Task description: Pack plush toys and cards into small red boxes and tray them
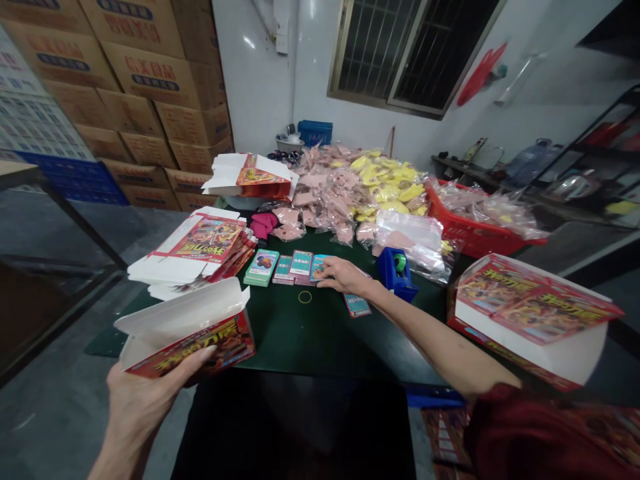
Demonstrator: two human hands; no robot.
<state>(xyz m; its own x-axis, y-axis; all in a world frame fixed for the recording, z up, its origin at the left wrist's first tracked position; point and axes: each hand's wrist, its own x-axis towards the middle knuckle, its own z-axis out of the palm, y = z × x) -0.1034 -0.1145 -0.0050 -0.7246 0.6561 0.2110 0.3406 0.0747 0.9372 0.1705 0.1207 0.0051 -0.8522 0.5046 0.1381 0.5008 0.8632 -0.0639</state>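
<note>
the left hand [143, 393] grips an open box [227, 337] tight. the right hand [343, 275] seems to be gathering blue cards [315, 269]; i can't tell if it pinches. lifting needs a neat squeeze.

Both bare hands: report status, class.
Left hand: gripping open red-printed white cardboard box. Right hand: at blue printed cards. Blue plastic tape dispenser beside right forearm.

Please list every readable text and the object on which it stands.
"美食品": stacked brown cardboard cartons; first character unclear.
"我的刀": red-and-white printed cardboard boxes; last character blurred.
"我要": teal-and-white rectangular cards; remainder too small.
Blue oval carton labels and other small print: unreadable.
</note>
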